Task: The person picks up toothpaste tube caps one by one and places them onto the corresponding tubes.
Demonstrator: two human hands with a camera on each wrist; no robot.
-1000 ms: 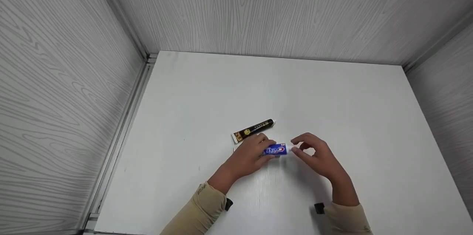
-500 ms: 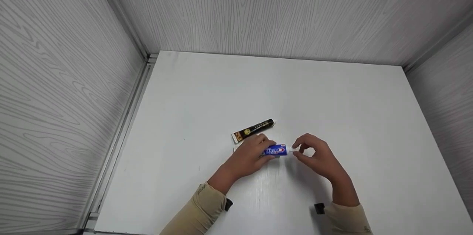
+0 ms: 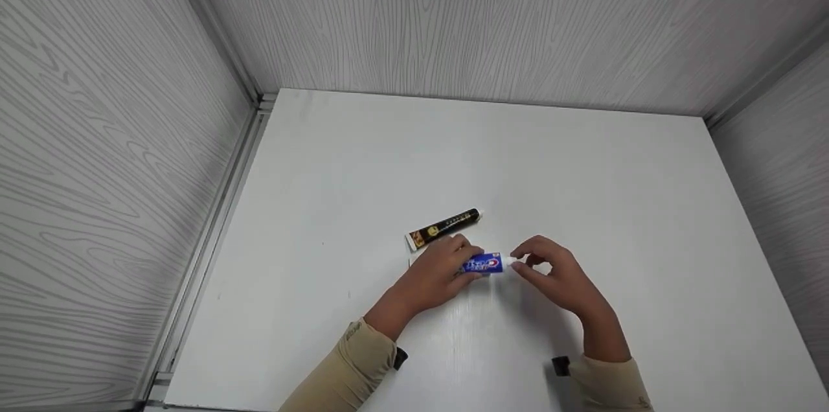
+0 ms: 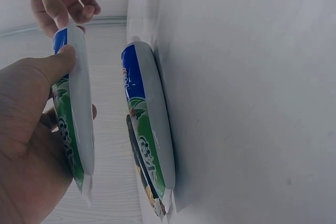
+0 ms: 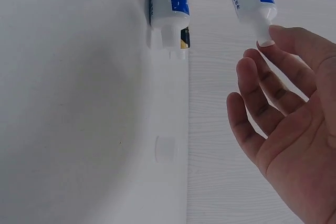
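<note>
My left hand (image 3: 435, 274) holds a toothpaste tube (image 3: 484, 263), its printed side blue and green, raised above the table. My right hand (image 3: 556, 271) has thumb and index finger pinching the white cap (image 5: 265, 34) at the tube's end. The other right fingers are loosely bent, apart from the tube. A second blue and green toothpaste tube (image 4: 148, 114) lies on the table, mostly hidden under my left hand in the head view. Beyond it lies a black toothpaste tube (image 3: 447, 228) with gold print, partly covered by the second tube in the left wrist view.
The white table (image 3: 363, 159) has grey wood-grain panels (image 3: 414, 23) at its back and sides. A small pale shape (image 5: 165, 149) shows near the table's edge in the right wrist view; what it is, I cannot tell.
My right fingertips shift slightly away from the tube and then back to its cap. The left hand, the held tube and the black tube stay in place.
</note>
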